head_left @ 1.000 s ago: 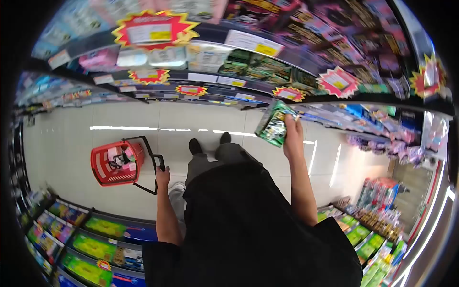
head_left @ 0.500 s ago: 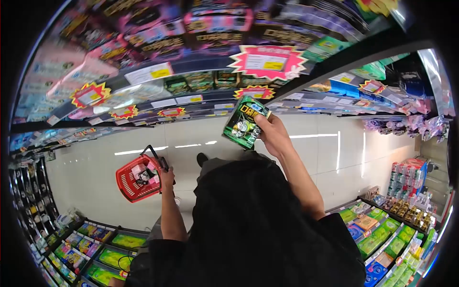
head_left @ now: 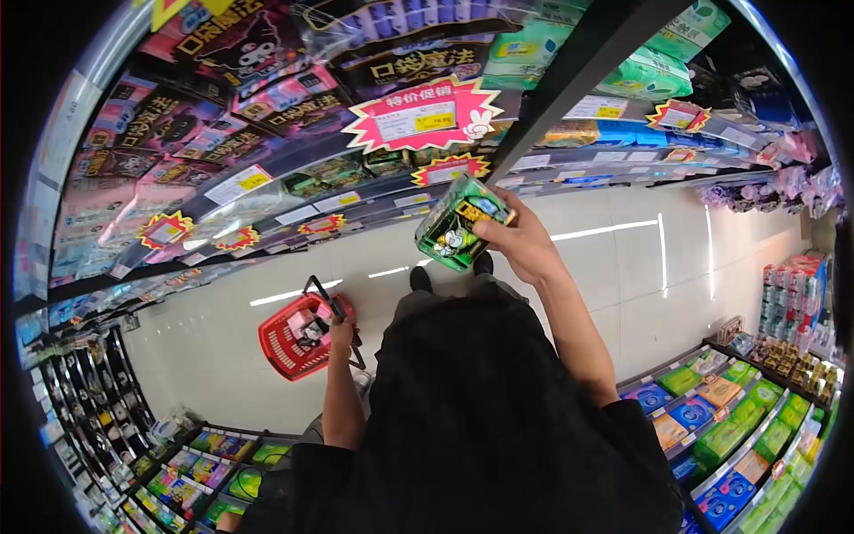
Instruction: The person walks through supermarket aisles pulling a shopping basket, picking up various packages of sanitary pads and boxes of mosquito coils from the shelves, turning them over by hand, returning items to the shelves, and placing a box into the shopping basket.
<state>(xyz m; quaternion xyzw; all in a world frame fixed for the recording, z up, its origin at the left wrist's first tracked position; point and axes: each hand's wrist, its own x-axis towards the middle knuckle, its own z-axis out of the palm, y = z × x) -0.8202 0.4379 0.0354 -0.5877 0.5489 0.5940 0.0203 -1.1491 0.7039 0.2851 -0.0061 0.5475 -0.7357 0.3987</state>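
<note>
In my right hand is a green and black pack with a white cartoon figure, gripped at its right side with the thumb across the front. It is tilted, in front of the lower shelf edge. My left hand is closed around the black handle of a red shopping basket, which hangs low at my left side. Inside the basket lie pink, white and black packs. The far side of the green pack is hidden.
Shelves of packs run along the front, with a pink promotion sign on the edge. A dark upright post divides them. Low displays of tissue packs stand behind me at both sides. Tiled floor lies below. Another person's hand shows at bottom left.
The view has swung, so the basket and my left hand sit further right and the shelf signs further left. The green pack has turned slightly, showing more of its side. Both grips stay.
</note>
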